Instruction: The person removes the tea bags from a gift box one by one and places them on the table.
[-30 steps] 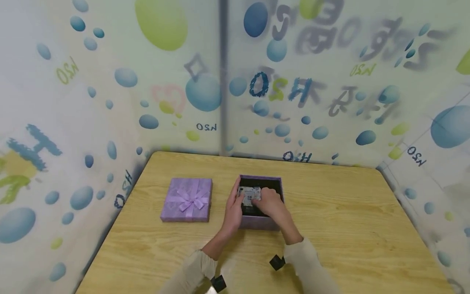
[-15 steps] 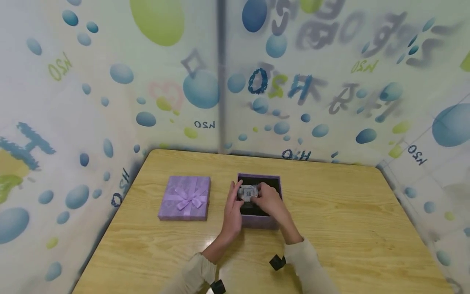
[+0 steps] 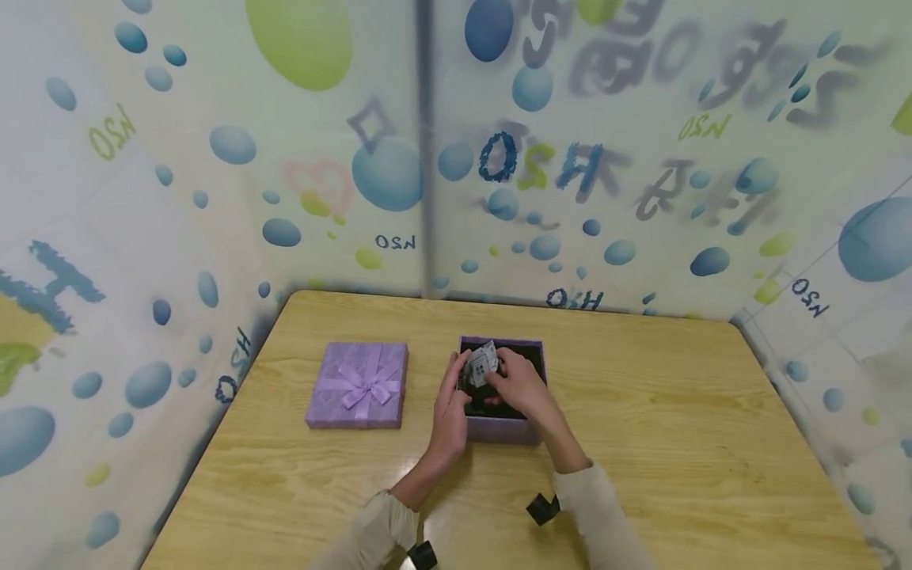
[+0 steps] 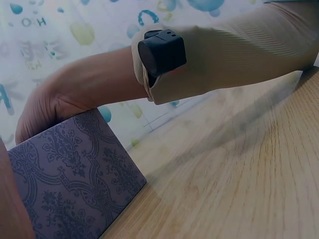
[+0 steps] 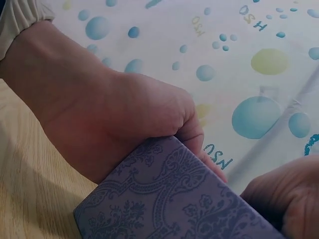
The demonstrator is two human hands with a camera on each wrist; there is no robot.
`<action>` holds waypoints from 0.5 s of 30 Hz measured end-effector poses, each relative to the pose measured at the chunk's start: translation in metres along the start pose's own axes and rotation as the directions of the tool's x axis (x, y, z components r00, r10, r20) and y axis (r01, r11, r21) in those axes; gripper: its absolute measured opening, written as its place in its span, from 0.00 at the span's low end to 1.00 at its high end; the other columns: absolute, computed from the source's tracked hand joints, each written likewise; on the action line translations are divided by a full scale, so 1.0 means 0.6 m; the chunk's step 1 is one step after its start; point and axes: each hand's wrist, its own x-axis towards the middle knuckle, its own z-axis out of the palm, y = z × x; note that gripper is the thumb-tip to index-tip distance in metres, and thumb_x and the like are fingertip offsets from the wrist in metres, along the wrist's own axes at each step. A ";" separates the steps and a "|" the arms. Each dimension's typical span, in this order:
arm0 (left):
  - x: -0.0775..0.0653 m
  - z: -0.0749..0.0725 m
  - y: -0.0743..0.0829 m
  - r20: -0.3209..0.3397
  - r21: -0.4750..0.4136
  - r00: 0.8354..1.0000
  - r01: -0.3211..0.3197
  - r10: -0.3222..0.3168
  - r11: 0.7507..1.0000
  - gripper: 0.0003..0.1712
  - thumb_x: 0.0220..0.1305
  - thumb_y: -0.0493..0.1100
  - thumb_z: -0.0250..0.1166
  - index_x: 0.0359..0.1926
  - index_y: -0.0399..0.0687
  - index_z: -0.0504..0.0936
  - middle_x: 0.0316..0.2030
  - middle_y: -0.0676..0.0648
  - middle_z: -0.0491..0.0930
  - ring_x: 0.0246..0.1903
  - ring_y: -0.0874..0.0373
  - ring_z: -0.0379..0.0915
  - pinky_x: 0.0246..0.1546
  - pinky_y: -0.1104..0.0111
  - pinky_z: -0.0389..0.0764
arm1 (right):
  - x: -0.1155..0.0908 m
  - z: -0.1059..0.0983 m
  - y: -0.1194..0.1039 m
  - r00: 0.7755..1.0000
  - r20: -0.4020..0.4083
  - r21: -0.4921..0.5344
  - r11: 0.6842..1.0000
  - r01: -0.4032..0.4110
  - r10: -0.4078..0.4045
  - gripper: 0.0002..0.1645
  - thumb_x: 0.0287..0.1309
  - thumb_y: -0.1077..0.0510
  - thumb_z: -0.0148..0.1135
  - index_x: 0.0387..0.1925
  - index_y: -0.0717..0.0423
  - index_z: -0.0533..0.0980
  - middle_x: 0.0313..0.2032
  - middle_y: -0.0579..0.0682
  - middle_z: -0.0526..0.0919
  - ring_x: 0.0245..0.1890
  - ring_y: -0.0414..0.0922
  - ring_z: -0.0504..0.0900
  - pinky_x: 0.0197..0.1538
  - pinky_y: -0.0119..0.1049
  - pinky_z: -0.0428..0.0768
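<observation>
In the head view, an uncovered purple gift box (image 3: pixel 502 430) with a dark inside stands on the table. My left hand (image 3: pixel 450 416) holds its left wall, thumb at the rim and fingers reaching up along the side. My right hand (image 3: pixel 522 385) reaches in over the right side and pinches a small silvery-white packet (image 3: pixel 481 364) with dark print, tilted above the dark interior. In the left wrist view the patterned box wall (image 4: pixel 75 174) hides the right fingertips. The right wrist view shows the right hand (image 5: pixel 144 109) bent over the rim, with the packet hidden.
The purple lid (image 3: pixel 356 386) with a ribbon bow lies left of the box on the wooden table (image 3: pixel 677 419). Walls printed with blue and green bubbles (image 3: pixel 388 174) enclose the table's back and sides. A small black camera (image 3: pixel 543 509) sits at the right cuff.
The packet has turned from lying level to a tilted stance, its upper right corner raised in the right fingers. The left hand stays at the box's left side.
</observation>
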 end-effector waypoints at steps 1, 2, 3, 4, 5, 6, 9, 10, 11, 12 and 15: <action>0.000 -0.001 0.000 -0.004 0.000 1.000 0.001 -0.001 1.000 0.41 0.65 0.27 0.41 0.78 0.50 0.67 0.82 0.41 0.48 0.82 0.46 0.40 0.78 0.44 0.45 | 0.001 0.000 -0.001 1.000 0.002 0.007 1.000 -0.001 0.001 0.23 0.70 0.68 0.60 0.64 0.69 0.72 0.41 0.63 0.86 0.24 0.50 0.88 0.34 0.48 0.87; 0.001 -0.001 0.001 -0.009 0.003 1.000 0.001 -0.001 1.000 0.41 0.64 0.27 0.41 0.78 0.50 0.67 0.82 0.41 0.49 0.82 0.46 0.40 0.77 0.44 0.45 | 0.002 0.000 -0.002 1.000 0.005 0.016 1.000 -0.003 0.003 0.25 0.70 0.68 0.60 0.66 0.68 0.71 0.42 0.63 0.86 0.24 0.50 0.88 0.34 0.49 0.87; 0.001 -0.001 0.002 -0.013 0.004 1.000 0.001 -0.001 1.000 0.41 0.64 0.27 0.41 0.78 0.50 0.67 0.82 0.40 0.49 0.82 0.46 0.41 0.77 0.44 0.46 | 0.002 0.000 -0.003 1.000 0.009 0.023 1.000 -0.002 0.002 0.26 0.70 0.68 0.60 0.67 0.68 0.70 0.42 0.64 0.86 0.25 0.51 0.88 0.35 0.50 0.87; 0.001 -0.001 0.002 -0.018 0.004 1.000 -0.006 0.006 1.000 0.41 0.63 0.27 0.42 0.78 0.49 0.68 0.82 0.39 0.49 0.82 0.45 0.41 0.77 0.44 0.46 | 0.002 -0.001 -0.005 1.000 0.013 0.028 1.000 0.001 -0.002 0.27 0.71 0.67 0.60 0.68 0.67 0.69 0.42 0.64 0.86 0.25 0.51 0.88 0.35 0.50 0.87; 0.002 -0.001 0.003 -0.022 0.008 1.000 -0.010 0.011 1.000 0.41 0.63 0.27 0.42 0.78 0.49 0.68 0.82 0.39 0.50 0.82 0.45 0.41 0.77 0.44 0.46 | 0.002 -0.001 -0.006 1.000 0.015 0.029 1.000 0.007 -0.008 0.27 0.71 0.67 0.60 0.69 0.67 0.69 0.42 0.64 0.86 0.26 0.51 0.88 0.35 0.50 0.87; 0.002 -0.001 0.003 -0.023 0.008 1.000 -0.019 0.019 1.000 0.41 0.63 0.27 0.42 0.77 0.48 0.68 0.82 0.39 0.50 0.82 0.44 0.41 0.77 0.43 0.46 | 0.002 -0.002 -0.007 1.000 0.017 0.026 1.000 0.013 -0.013 0.27 0.71 0.67 0.60 0.69 0.67 0.69 0.42 0.64 0.86 0.26 0.51 0.88 0.35 0.50 0.87; 0.003 0.001 0.003 -0.013 0.006 0.999 -0.033 0.033 0.999 0.41 0.62 0.26 0.42 0.77 0.47 0.68 0.81 0.37 0.50 0.82 0.44 0.41 0.77 0.43 0.46 | -0.002 -0.004 -0.012 1.000 0.012 0.021 0.999 0.027 -0.027 0.28 0.71 0.67 0.59 0.70 0.67 0.68 0.42 0.63 0.86 0.25 0.49 0.87 0.34 0.48 0.87; 0.003 0.001 0.002 -0.008 0.004 0.999 -0.035 0.035 0.999 0.41 0.62 0.26 0.42 0.77 0.46 0.68 0.81 0.37 0.50 0.82 0.44 0.41 0.77 0.43 0.46 | -0.003 -0.004 -0.012 1.000 0.008 0.019 0.999 0.030 -0.030 0.28 0.71 0.67 0.60 0.70 0.67 0.68 0.42 0.63 0.87 0.25 0.48 0.87 0.34 0.46 0.86; 0.003 0.001 0.002 -0.004 0.004 0.999 -0.032 0.032 0.999 0.41 0.63 0.26 0.42 0.77 0.47 0.68 0.81 0.37 0.50 0.82 0.45 0.41 0.77 0.44 0.46 | -0.005 -0.004 -0.013 0.999 0.007 0.015 0.999 0.033 -0.033 0.28 0.71 0.67 0.60 0.70 0.67 0.68 0.41 0.62 0.87 0.25 0.47 0.86 0.33 0.45 0.86; 0.003 0.001 0.001 -0.003 0.003 1.000 -0.031 0.031 1.000 0.41 0.63 0.26 0.42 0.77 0.47 0.68 0.81 0.37 0.50 0.82 0.45 0.41 0.77 0.44 0.46 | -0.007 -0.005 -0.014 0.999 0.007 0.013 0.999 0.034 -0.034 0.28 0.71 0.67 0.60 0.70 0.67 0.68 0.41 0.62 0.87 0.25 0.47 0.86 0.32 0.43 0.86; 0.001 -0.001 -0.001 -0.007 0.007 1.000 -0.026 0.026 1.000 0.42 0.63 0.26 0.41 0.78 0.49 0.68 0.82 0.38 0.51 0.82 0.46 0.42 0.77 0.45 0.46 | -0.012 -0.005 -0.014 0.999 -0.001 0.023 0.999 0.046 -0.046 0.27 0.71 0.67 0.60 0.69 0.67 0.69 0.41 0.62 0.87 0.25 0.46 0.86 0.30 0.41 0.86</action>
